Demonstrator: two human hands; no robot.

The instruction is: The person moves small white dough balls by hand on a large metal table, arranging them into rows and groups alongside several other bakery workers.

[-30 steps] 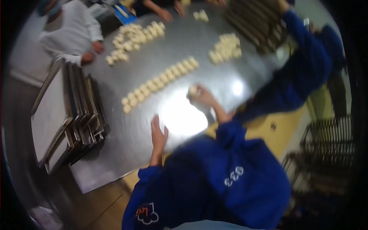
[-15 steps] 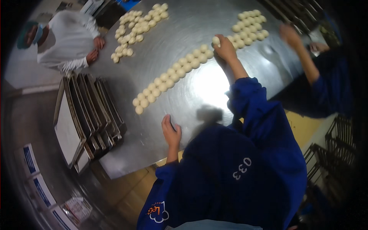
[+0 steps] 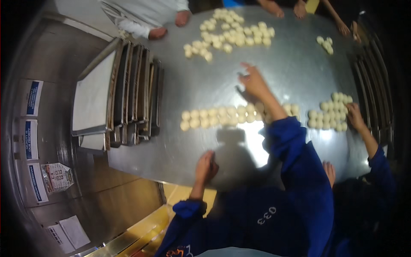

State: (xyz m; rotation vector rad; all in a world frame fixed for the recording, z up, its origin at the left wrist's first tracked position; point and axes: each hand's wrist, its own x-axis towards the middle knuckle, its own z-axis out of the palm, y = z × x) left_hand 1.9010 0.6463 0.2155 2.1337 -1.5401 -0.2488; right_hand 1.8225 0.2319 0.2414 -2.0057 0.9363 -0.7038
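A double row of pale, round dough balls [image 3: 213, 117] lies on the steel table in front of me. My right hand [image 3: 255, 82] reaches over the row, its fingers apart and nothing seen in them. The forearm hides part of the row. Beyond the fingers lies a loose group of dough balls [image 3: 237, 36]. Close to the table's near edge, my left hand [image 3: 206, 168] is loosely bent and slightly blurred, with no object seen in it. To the right, a co-worker's hand [image 3: 354, 115] touches a block of dough balls [image 3: 329, 115].
Stacked metal trays [image 3: 136, 90] stand on the left of the steel table [image 3: 171, 158], with more trays [image 3: 371, 85] along its right. A person in white [image 3: 145, 17] has hands at the far edge. Other hands [image 3: 299, 9] and a small dough cluster [image 3: 325, 44] are at far right.
The view has turned, so the row now lies nearly level. My right hand has let go of the dough ball it held at the row and moved out beyond it.
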